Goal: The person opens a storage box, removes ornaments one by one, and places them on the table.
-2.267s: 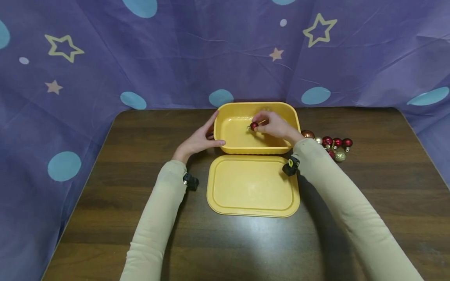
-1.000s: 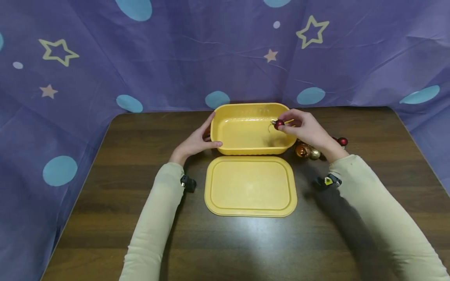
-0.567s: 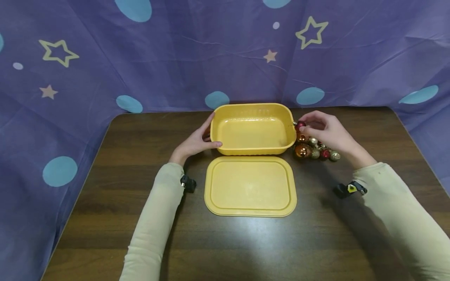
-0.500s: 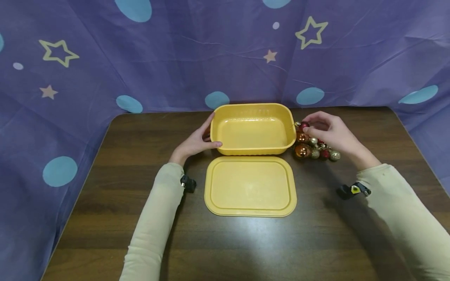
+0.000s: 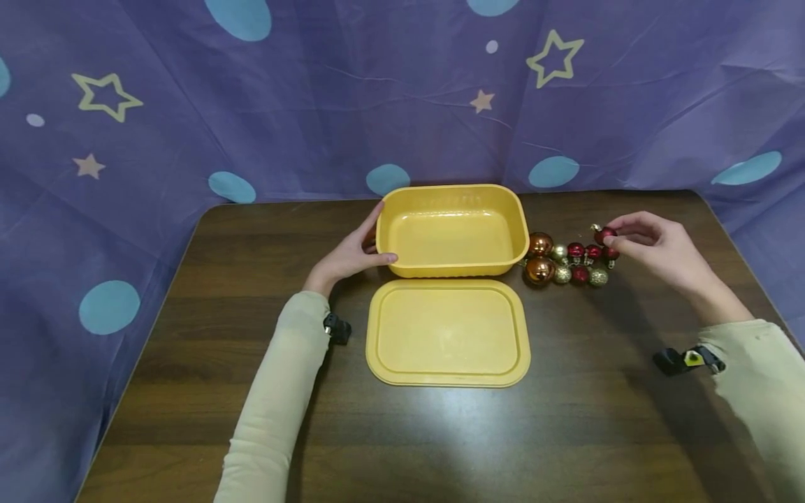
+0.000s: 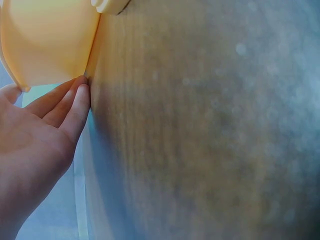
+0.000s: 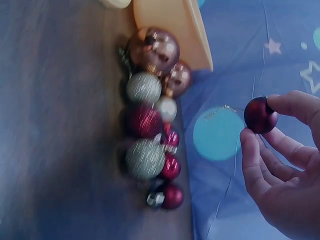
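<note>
My right hand point(image 5: 668, 253) pinches a dark red Christmas ball point(image 7: 260, 115) between thumb and fingertips, raised above the table; its cap and thin thread point left. Below and left of it lie several more Christmas balls point(image 5: 580, 274) in two rough rows: copper, gold, pearly and red. A yellow plastic box point(image 5: 453, 265) stands uncovered at the back, with nothing visible inside. My left hand point(image 5: 348, 257) rests on the left end of this box, its thumb on the front rim and its fingers nearly straight along the side. In the left wrist view, the fingertips point(image 6: 80, 82) touch the box wall.
The box's flat yellow lid point(image 5: 448, 333) lies on the dark wooden table point(image 5: 251, 279) just in front of the box. A purple curtain point(image 5: 302, 105) with stars and dots hangs behind the table's back edge.
My right hand has carried the red Christmas ball from inside the box rightward, past its right rim, to the right end of the other balls. My left hand has stayed on the box.
</note>
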{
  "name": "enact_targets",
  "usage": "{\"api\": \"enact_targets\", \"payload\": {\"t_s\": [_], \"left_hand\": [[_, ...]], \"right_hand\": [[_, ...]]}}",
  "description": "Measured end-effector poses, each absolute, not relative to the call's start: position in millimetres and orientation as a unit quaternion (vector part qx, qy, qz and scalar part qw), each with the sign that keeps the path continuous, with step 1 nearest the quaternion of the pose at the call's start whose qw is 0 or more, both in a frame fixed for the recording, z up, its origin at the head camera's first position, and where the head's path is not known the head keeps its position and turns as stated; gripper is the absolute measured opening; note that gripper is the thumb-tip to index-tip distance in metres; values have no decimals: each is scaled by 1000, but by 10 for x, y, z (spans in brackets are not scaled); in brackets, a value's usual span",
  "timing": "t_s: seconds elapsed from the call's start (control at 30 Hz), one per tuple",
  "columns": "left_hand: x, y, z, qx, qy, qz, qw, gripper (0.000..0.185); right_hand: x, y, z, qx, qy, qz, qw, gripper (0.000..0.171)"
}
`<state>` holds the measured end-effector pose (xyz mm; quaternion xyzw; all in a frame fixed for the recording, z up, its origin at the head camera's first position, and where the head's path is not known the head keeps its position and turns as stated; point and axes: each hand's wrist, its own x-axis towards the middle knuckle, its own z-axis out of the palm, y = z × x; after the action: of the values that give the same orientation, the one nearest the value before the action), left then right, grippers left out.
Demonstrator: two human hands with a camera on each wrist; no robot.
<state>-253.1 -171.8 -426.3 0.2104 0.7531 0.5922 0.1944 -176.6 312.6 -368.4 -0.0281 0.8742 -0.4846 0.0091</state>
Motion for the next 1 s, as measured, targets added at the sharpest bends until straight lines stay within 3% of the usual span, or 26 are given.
{"api": "enact_targets", "payload": {"t_s": [0.27, 0.8, 1.0], "left_hand": [[-2415, -1677, -4034, 208, 761, 579, 204, 102], [-2413, -1676, -4039, 200, 762, 581, 204, 101], [-2406, -1670, -4027, 201, 760, 583, 205, 102]], "right_hand": [[-1626, 3388, -3809, 10, 884, -467, 18, 28], [-1544, 3507, -4190, -2, 857, -515, 29, 11], [-1547, 3456, -4270, 21, 878, -477, 42, 32]]}}
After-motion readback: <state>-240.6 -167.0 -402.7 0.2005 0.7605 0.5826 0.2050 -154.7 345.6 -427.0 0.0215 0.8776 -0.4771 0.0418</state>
